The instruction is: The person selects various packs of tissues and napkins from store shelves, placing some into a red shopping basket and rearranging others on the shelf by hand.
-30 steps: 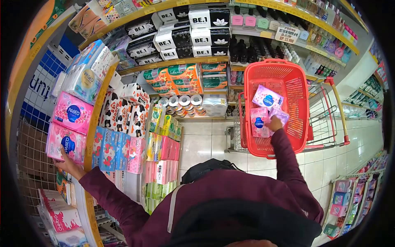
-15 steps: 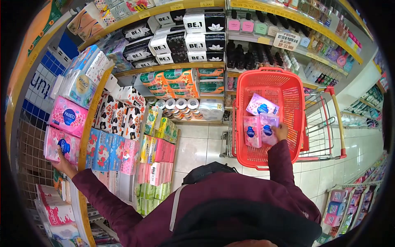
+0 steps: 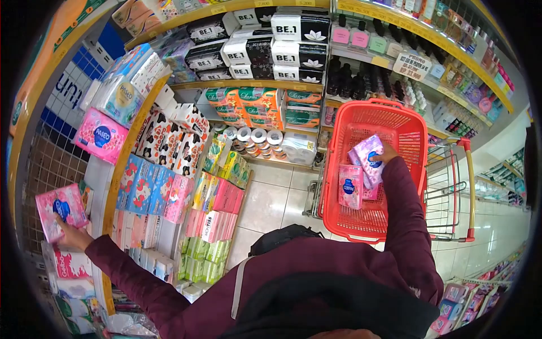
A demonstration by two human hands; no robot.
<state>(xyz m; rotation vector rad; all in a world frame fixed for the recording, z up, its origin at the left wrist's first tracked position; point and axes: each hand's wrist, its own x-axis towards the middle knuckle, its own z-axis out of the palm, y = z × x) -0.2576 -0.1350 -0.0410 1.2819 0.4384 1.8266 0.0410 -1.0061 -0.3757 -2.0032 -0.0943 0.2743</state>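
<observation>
My left hand (image 3: 72, 233) grips a pink Paseo tissue pack (image 3: 48, 213), thumb across its front, at the outer edge of the left shelf. Above it, another pink Paseo tissue pack (image 3: 101, 133) rests among the stacked packs. Inside the red shopping basket (image 3: 334, 169), my right hand (image 3: 388, 152) is closed on the side of a purple tissue pack (image 3: 370, 166). That pack lies tilted across others, partly covering them. Beside it is a pink tissue pack (image 3: 350, 189). The fingertips of my right hand are partly hidden.
The basket sits on a metal shopping cart (image 3: 446, 195) with a red and yellow handle. Tissue boxes (image 3: 138, 181) fill the left shelves. Black-and-white BE.1 packs (image 3: 299, 53) and bottles (image 3: 359, 35) line the shelves ahead. White floor tiles (image 3: 262, 198) lie between.
My left hand has drawn the pink tissue pack down and outward from the one above. My right hand has moved up in the basket, shifting the purple pack over the others. The view has shifted slightly.
</observation>
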